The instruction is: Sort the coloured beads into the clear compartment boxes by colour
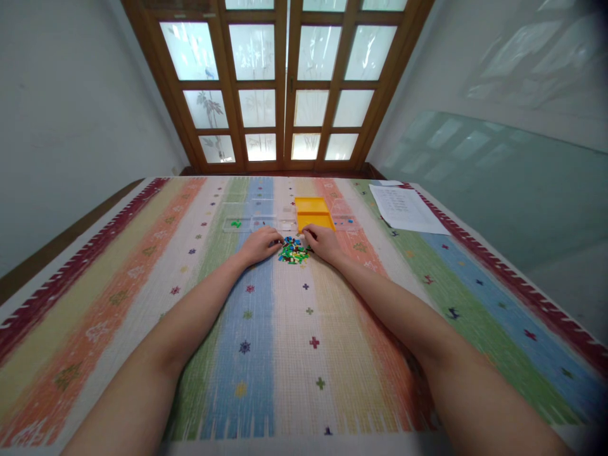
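Note:
A small heap of toy building bricks [293, 252] in green, blue, yellow, white and dark red lies on the striped tablecloth. My left hand [260, 246] rests at the heap's left edge, its fingers curled towards the bricks. On the other side, my right hand [323, 242] has thumb and fingers drawn together at the heap's upper right, just in front of an open yellow box [315, 220]. Whatever either hand pinches is too small or hidden to make out. Left of the yellow box, a clear box [228, 229] contains a few green pieces.
Another clear box [263, 218] stands between the green pieces and the yellow box. To the right, a clear box [342, 208] has small blue pieces in it. A printed paper sheet [408, 209] lies at the far right of the table. Glazed wooden doors [286, 82] are behind.

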Demonstrator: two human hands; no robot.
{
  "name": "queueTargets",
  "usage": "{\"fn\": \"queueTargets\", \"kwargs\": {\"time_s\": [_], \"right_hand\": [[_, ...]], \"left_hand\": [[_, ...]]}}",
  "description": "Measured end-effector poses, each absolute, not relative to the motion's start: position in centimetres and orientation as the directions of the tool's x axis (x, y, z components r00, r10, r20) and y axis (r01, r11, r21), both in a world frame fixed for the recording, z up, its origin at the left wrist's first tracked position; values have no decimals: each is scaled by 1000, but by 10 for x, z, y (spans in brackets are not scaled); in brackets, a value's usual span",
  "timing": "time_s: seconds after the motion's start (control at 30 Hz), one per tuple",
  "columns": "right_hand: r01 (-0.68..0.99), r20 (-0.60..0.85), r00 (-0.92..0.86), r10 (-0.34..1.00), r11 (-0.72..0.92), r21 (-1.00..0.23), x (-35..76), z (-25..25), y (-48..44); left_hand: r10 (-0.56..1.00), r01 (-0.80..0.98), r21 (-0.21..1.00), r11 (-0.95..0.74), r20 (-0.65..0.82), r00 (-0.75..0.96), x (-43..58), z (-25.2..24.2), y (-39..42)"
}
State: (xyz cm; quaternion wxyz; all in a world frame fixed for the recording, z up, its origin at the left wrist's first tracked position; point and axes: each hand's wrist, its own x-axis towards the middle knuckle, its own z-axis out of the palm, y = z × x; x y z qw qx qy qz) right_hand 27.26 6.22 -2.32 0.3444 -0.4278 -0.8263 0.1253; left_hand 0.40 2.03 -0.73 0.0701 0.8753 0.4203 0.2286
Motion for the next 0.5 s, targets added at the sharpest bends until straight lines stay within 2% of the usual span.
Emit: {"fn": "queueTargets", "kwargs": {"time_s": [0.3,0.5], "right_hand": [[548,434,-390,812,583,-600,279,-27,62],[505,422,-354,835,550,-665,285,-28,60]], "left_hand": [[823,785,379,-491,496,275,-12,-6,29],[853,842,432,-324,517,63,-29,-12,43]]}}
